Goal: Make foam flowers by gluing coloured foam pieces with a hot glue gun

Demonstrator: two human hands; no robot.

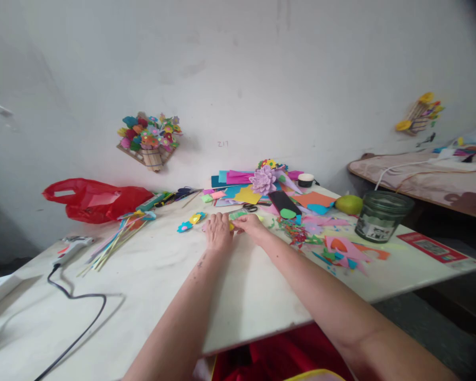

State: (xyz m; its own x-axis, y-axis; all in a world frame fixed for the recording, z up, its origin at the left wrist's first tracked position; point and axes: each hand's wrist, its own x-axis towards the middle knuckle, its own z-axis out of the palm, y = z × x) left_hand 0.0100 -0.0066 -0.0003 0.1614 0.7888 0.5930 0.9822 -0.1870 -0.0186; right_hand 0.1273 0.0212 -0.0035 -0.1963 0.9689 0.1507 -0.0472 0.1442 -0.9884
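White tabletop (150,286), cluttered at frame centre | left hand (217,233) and right hand (250,225) meet, both pinching a small yellow-green foam piece (232,226) | blue-and-yellow foam flowers (190,221) just left | dark glass jar (382,216) right.

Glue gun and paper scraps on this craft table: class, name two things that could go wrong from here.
1. The glue gun lies near the table's edge, its cord trailing off; a snag might pull it down.
2. Both hands, left hand and right hand, pinch a small yellow piece; nearby loose foam scraps could get swept off.
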